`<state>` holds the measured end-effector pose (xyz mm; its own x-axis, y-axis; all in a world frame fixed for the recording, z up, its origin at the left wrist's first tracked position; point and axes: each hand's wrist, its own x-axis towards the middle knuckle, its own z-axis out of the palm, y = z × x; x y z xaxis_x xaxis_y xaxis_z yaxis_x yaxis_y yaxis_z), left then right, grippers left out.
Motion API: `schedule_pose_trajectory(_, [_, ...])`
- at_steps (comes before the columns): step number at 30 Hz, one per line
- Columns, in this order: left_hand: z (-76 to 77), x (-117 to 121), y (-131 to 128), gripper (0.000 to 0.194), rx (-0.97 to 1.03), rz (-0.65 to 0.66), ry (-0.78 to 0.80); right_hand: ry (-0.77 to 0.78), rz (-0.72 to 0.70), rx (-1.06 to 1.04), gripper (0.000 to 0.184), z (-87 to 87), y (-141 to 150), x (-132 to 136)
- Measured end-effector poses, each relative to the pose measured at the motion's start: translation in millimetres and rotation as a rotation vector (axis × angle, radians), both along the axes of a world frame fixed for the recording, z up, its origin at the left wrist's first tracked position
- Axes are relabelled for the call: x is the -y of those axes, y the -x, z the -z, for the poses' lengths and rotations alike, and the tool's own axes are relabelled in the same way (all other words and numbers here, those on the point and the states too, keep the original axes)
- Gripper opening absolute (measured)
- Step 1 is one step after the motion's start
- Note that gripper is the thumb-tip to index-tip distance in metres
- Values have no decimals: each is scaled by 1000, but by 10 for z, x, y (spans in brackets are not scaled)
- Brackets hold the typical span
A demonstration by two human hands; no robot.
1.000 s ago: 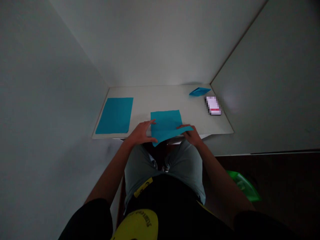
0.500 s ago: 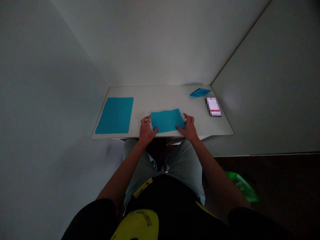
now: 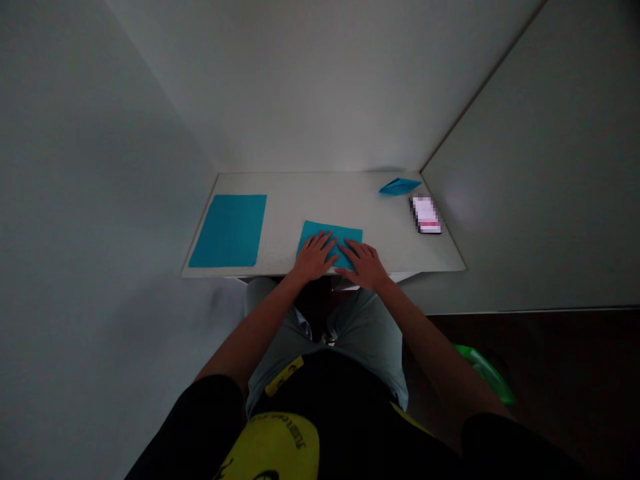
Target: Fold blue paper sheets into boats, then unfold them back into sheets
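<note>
This looked like a small study space, perhaps in a home. A white desk [image 3: 325, 197] was enclosed by plain pale walls [image 3: 320, 87], beside a dark floor [image 3: 565, 380].

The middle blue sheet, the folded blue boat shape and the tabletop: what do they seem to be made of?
Middle blue sheet: probably matte paper; thin, straight-edged, without glare.
Folded blue boat shape: likely similar matte paper; close in colour, with sharp points.
Tabletop: perhaps laminate or painted board; smooth and off-white, no grain visible.
</note>
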<state>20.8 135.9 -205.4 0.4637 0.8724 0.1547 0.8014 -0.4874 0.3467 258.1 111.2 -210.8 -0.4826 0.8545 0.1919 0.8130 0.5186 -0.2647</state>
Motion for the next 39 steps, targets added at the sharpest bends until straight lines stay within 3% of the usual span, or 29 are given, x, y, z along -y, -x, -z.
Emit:
schedule_pose_trajectory(6, [-91, -203, 256, 76, -146, -165, 54, 22, -8, 89, 77, -95, -5, 123])
schedule_pose_trajectory(13, [-42, -217, 338, 78, -114, -178, 5, 81, -21, 61, 53, -180, -73, 31])
schedule_pose_trajectory(16, [11, -172, 290, 80, -89, -221, 8, 86, 45, 11, 44, -228, -11, -107])
schedule_pose_trajectory(21, [46, -51, 184, 83, -54, -306, 22, -1, 217, -10, 55, -224, 195, -249])
schedule_pose_trajectory(23, [45, 4, 163, 83, -50, -325, 20, -40, 247, 0, 51, -194, 250, -246])
schedule_pose_trajectory(27, [25, 111, 242, 96, -60, -279, 21, -48, 209, -8, 34, -125, 273, -212])
schedule_pose_trajectory(32, [-29, 259, 532, 120, -120, -90, 37, -27, 164, -48, 36, -49, 217, -172])
schedule_pose_trajectory(39, [-101, 303, 714, 79, -58, -52, 65, -13, 118, -63, 46, -24, 143, -17])
